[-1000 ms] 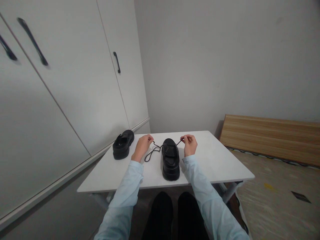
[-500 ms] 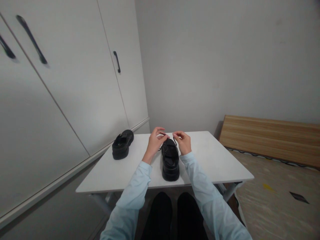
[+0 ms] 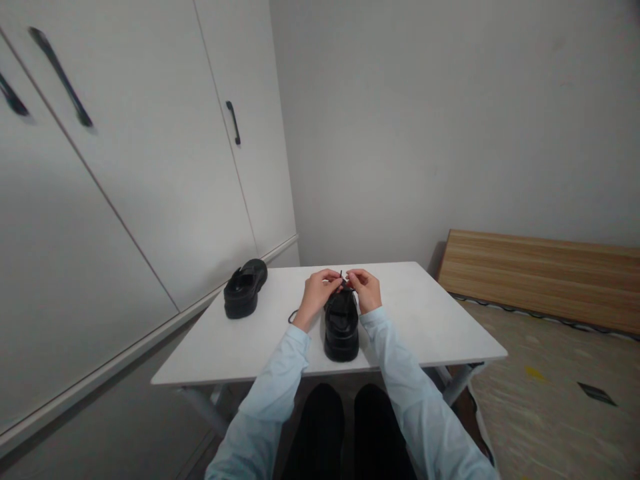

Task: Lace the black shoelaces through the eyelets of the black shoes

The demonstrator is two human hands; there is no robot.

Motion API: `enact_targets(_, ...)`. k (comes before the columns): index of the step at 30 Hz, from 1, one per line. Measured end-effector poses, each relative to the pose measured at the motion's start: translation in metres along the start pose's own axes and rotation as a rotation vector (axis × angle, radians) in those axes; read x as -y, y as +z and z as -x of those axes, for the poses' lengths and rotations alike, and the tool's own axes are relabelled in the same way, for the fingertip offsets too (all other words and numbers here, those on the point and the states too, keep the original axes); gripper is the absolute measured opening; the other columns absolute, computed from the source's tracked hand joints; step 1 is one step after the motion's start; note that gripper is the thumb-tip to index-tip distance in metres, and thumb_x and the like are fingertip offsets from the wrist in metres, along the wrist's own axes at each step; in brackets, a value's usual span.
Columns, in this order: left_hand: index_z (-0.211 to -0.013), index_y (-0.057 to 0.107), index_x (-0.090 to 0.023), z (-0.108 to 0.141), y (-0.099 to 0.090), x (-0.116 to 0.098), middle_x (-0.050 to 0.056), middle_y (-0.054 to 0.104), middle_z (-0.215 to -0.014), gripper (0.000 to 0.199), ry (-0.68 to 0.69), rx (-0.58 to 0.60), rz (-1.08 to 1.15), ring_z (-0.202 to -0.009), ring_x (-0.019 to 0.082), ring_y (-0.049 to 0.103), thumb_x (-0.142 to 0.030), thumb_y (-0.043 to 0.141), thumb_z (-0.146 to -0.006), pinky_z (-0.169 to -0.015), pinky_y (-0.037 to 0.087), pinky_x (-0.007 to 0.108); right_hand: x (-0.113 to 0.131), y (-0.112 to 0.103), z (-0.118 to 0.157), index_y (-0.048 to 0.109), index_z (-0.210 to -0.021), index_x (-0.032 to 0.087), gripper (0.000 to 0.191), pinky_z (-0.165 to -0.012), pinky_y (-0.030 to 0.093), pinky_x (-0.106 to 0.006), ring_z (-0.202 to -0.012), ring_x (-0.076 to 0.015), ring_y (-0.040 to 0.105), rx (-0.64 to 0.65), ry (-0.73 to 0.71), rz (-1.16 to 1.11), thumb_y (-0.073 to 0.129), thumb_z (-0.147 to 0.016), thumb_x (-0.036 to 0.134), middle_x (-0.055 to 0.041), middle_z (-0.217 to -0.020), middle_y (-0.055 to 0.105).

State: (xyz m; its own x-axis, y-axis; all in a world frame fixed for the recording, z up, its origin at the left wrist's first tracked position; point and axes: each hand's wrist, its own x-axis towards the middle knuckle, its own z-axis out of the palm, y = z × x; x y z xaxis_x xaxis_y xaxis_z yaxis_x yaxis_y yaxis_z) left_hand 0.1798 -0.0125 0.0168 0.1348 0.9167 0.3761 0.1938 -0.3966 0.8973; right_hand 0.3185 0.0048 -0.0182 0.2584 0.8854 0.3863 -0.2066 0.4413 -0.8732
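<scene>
A black shoe (image 3: 341, 331) stands on the white table in front of me, its heel toward me. Over its front part, my left hand (image 3: 320, 292) and my right hand (image 3: 365, 288) are close together, fingertips pinched. Between them a dark shoelace (image 3: 341, 274) shows, one end sticking up. Both hands grip the lace, though the fingers partly cover it. A loop of lace (image 3: 293, 317) lies out to the left of my left wrist. The toe of the shoe is mostly hidden behind my hands.
A second black shoe (image 3: 245, 290) sits at the left edge of the white table (image 3: 420, 320). White cabinets (image 3: 150, 167) with dark handles rise on the left. A wood-grain board (image 3: 540, 280) leans against the wall on the right.
My left hand has moved right and slightly down, closing the gap to my right hand. The lace end now points up between them, and a loop has appeared beside my left wrist.
</scene>
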Motion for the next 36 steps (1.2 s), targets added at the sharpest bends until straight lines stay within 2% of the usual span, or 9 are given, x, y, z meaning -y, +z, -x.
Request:
enact_targets(4, -0.081, 0.064, -0.016, 0.001, 0.003, 0.007, 0.002, 0.068, -0.074, 0.009, -0.049, -0.040, 0.019, -0.054, 0.012, 0.065, -0.017, 0.063, -0.073, -0.055, 0.052, 0.022, -0.011, -0.009, 0.003, 0.068, -0.077, 0.019, 0.018, -0.076, 0.052, -0.035, -0.074, -0.0182, 0.063, 0.036, 0.005, -0.027, 0.068, -0.064, 0.032, -0.0030, -0.075, 0.069)
enact_targets(8, -0.085, 0.063, -0.017, 0.003, 0.000, 0.010, -0.001, 0.065, -0.073, 0.014, -0.050, 0.007, 0.029, -0.055, 0.011, 0.065, -0.013, 0.061, -0.072, -0.053, 0.052, 0.020, -0.004, -0.024, 0.010, 0.070, -0.082, 0.022, 0.023, -0.097, 0.044, -0.039, -0.103, -0.0214, 0.061, 0.245, -0.083, 0.052, 0.056, -0.065, 0.018, -0.0048, -0.098, 0.068)
enact_targets(11, -0.083, 0.063, -0.017, 0.003, -0.004, 0.011, 0.000, 0.065, -0.075, 0.011, -0.009, 0.029, -0.006, -0.059, 0.012, 0.066, -0.014, 0.061, -0.072, -0.053, 0.051, 0.019, 0.009, -0.035, 0.013, 0.071, -0.088, 0.023, 0.034, -0.105, 0.036, -0.041, -0.117, -0.0231, 0.053, 0.454, -0.199, 0.280, 0.054, -0.062, 0.010, -0.0062, -0.115, 0.062)
enact_targets(15, -0.082, 0.062, -0.016, 0.002, -0.008, 0.016, 0.001, 0.066, -0.075, 0.010, -0.007, 0.040, -0.029, -0.057, 0.012, 0.065, -0.016, 0.061, -0.071, -0.052, 0.049, 0.020, 0.017, -0.040, 0.013, 0.070, -0.090, 0.023, 0.044, -0.104, 0.038, -0.044, -0.115, -0.0244, 0.054, 0.575, -0.309, 0.656, 0.052, -0.056, 0.000, -0.0064, -0.120, 0.059)
enact_targets(20, -0.081, 0.063, -0.016, 0.002, -0.010, 0.017, 0.001, 0.065, -0.074, 0.011, 0.002, 0.042, -0.066, -0.057, 0.012, 0.064, -0.023, 0.063, -0.072, -0.053, 0.049, 0.021, 0.019, -0.038, 0.008, 0.071, -0.082, 0.021, 0.035, -0.094, 0.046, -0.041, -0.103, -0.0230, 0.061, 0.597, -0.366, 0.866, 0.053, -0.064, -0.002, -0.0071, -0.106, 0.064)
enact_targets(23, -0.080, 0.064, -0.015, 0.002, -0.011, 0.017, 0.002, 0.065, -0.074, 0.014, -0.012, 0.040, -0.068, -0.057, 0.012, 0.062, -0.026, 0.064, -0.071, -0.050, 0.048, 0.021, 0.023, -0.038, 0.008, 0.071, -0.082, 0.020, 0.030, -0.093, 0.046, -0.039, -0.101, -0.0226, 0.062, 0.621, -0.372, 0.902, 0.055, -0.069, 0.000, -0.0079, -0.104, 0.065)
enact_targets(27, -0.080, 0.064, -0.015, 0.002, -0.013, 0.017, 0.002, 0.065, -0.075, 0.016, -0.033, 0.045, -0.040, -0.058, 0.012, 0.061, -0.027, 0.065, -0.070, -0.050, 0.049, 0.021, 0.025, -0.039, 0.010, 0.070, -0.078, 0.020, 0.021, -0.092, 0.046, -0.039, -0.100, -0.0228, 0.061, 0.671, -0.365, 0.921, 0.064, -0.067, 0.004, -0.0077, -0.105, 0.063)
enact_targets(31, -0.079, 0.064, -0.015, 0.003, -0.013, 0.016, 0.002, 0.065, -0.074, 0.017, -0.044, 0.060, -0.031, -0.061, 0.013, 0.061, -0.029, 0.065, -0.069, -0.051, 0.049, 0.021, 0.023, -0.037, 0.010, 0.065, -0.068, 0.019, 0.010, -0.089, 0.047, -0.038, -0.097, -0.0220, 0.061, 0.636, -0.322, 0.858, 0.067, -0.072, 0.010, -0.0077, -0.101, 0.063)
enact_targets(36, -0.080, 0.063, -0.015, 0.005, -0.014, 0.015, 0.002, 0.063, -0.073, 0.018, -0.058, 0.078, -0.017, -0.061, 0.013, 0.060, -0.029, 0.066, -0.069, -0.052, 0.049, 0.022, 0.020, -0.036, 0.011, 0.062, -0.068, 0.019, 0.009, -0.089, 0.045, -0.038, -0.098, -0.0212, 0.058, 0.575, -0.289, 0.677, 0.064, -0.077, 0.018, -0.0073, -0.102, 0.061)
